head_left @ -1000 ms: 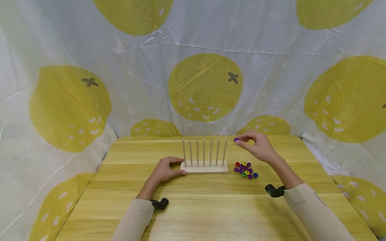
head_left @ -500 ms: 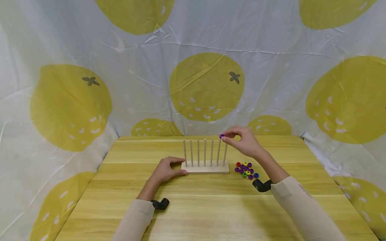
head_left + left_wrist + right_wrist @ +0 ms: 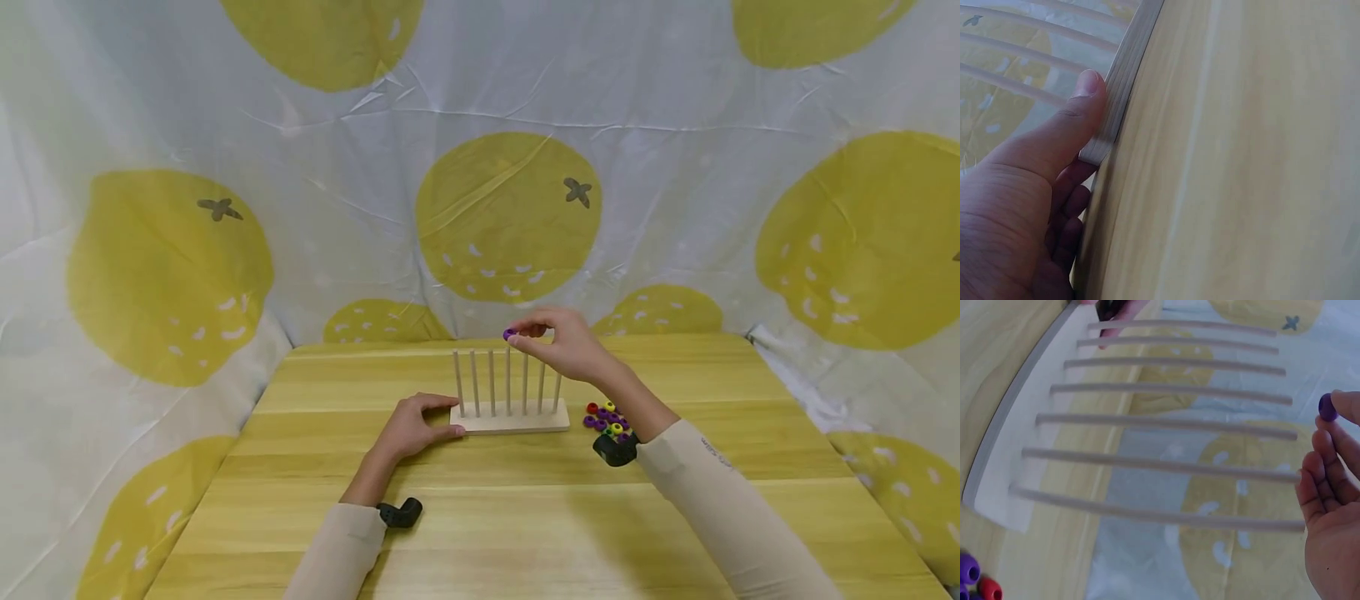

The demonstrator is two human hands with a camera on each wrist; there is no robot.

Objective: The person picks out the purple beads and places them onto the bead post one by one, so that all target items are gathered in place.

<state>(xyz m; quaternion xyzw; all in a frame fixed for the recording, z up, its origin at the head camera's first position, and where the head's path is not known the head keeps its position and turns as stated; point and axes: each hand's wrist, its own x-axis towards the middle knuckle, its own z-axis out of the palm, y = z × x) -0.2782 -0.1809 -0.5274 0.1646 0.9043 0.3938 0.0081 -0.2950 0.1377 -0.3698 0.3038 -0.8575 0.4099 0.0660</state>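
A purple bead (image 3: 510, 334) is pinched between the thumb and forefinger of my right hand (image 3: 566, 343). In the head view it sits just over the tip of the middle peg. The right wrist view shows the bead (image 3: 1327, 407) a short gap away from the peg tips. The wooden peg stand (image 3: 517, 422) has several upright bare pegs on a pale flat base. My left hand (image 3: 408, 427) grips the left end of that base, thumb at the front edge and fingers behind. In the left wrist view the thumb presses on the base (image 3: 1129, 78).
Several loose beads (image 3: 602, 417), purple, yellow, red and green, lie in a cluster right of the stand, partly hidden by the right wrist camera (image 3: 615, 450). All stands on a wooden table (image 3: 480, 517). A lemon-patterned cloth (image 3: 660, 208) hangs behind the table.
My right hand has moved left with the purple bead, from right of the stand to over its middle peg. The left hand and the stand have stayed in place.
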